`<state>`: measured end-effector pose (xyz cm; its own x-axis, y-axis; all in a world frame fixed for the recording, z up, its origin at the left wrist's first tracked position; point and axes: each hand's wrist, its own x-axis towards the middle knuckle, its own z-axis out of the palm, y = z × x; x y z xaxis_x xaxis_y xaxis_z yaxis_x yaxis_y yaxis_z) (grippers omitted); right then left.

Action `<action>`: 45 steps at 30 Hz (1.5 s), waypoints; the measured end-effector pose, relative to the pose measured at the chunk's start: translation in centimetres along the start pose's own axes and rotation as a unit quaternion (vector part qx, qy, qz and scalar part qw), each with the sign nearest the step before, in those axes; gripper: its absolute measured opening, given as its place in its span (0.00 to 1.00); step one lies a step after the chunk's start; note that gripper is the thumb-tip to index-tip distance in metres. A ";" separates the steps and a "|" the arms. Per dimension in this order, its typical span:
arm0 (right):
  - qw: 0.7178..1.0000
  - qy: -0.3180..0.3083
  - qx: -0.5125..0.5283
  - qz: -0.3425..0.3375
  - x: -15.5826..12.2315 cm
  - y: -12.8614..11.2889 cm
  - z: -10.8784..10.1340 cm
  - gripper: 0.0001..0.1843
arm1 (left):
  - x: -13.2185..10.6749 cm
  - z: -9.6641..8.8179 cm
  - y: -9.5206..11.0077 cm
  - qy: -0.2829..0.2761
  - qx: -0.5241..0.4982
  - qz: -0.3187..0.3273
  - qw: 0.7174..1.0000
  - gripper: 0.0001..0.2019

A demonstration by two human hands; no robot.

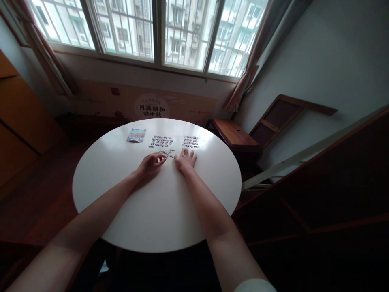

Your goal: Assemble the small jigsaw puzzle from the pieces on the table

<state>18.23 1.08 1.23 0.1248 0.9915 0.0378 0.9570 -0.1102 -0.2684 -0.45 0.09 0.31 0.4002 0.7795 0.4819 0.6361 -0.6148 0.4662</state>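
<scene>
On a round white table lie small jigsaw pieces in groups: one cluster at the far middle, a squarer patch to its right, and a few pieces just in front of my fingers. My left hand rests on the table with its fingers curled together, tips close to those near pieces; whether they pinch a piece is too small to see. My right hand lies flat with fingers spread, just below the right patch.
A small picture card or packet lies at the far left of the table. Behind stand a cardboard box with printed characters, a barred window, a low wooden stand at the right, and wooden furniture on both sides.
</scene>
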 end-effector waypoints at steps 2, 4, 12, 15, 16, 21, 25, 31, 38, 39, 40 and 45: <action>1.000 -0.008 0.000 0.003 0.0 0.0 0.0 0.37 | 0.0 0.0 0.0 -0.002 0.002 -0.004 1.000 0.14; 1.000 -0.015 -0.003 0.005 0.0 0.0 -0.1 0.37 | 0.0 0.0 0.1 -0.003 0.000 -0.012 1.000 0.15; 1.000 -0.006 -0.003 0.006 -0.2 0.0 -0.2 0.37 | 0.0 0.0 0.0 -0.006 -0.010 -0.028 1.000 0.16; 0.999 0.035 0.007 -0.007 -0.5 0.0 -0.3 0.35 | 0.0 0.0 0.0 -0.009 -0.012 -0.026 1.000 0.15; 0.999 0.049 0.012 -0.013 -0.7 0.1 -0.4 0.34 | 0.0 0.0 0.0 -0.009 -0.012 -0.026 1.000 0.15; 0.994 0.103 0.035 -0.029 -1.5 0.4 -0.9 0.27 | 0.0 0.1 -0.1 -0.009 -0.008 -0.024 1.000 0.14; 0.991 0.107 0.059 -0.057 -1.8 0.6 -1.1 0.20 | 0.0 -0.1 0.1 -0.014 0.004 -0.030 0.999 0.13; 0.984 0.106 0.100 -0.102 -1.5 1.0 -0.8 0.16 | -0.1 -0.6 0.7 0.000 0.069 -0.073 0.995 0.16; 0.979 0.077 0.163 -0.092 -1.0 1.7 -0.7 0.17 | -0.3 -0.5 0.6 -0.003 0.100 -0.057 0.993 0.14; 0.977 0.078 0.171 -0.096 -1.0 1.7 -0.7 0.17 | -0.4 -0.5 0.7 -0.009 0.106 -0.054 0.993 0.15; 0.976 0.078 0.177 -0.099 -1.1 1.6 -0.6 0.16 | -0.4 -0.5 0.8 -0.014 0.112 -0.052 0.992 0.16; 0.981 0.064 0.156 -0.098 -1.5 1.3 -0.6 0.15 | -0.6 -0.6 1.3 -0.036 0.147 -0.037 0.988 0.19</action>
<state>19.43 -0.57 1.38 -0.0027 0.9723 0.2338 0.8412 0.1286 -0.5251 -0.25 -1.27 1.06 0.3844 0.8343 0.3952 0.8257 -0.5022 0.2570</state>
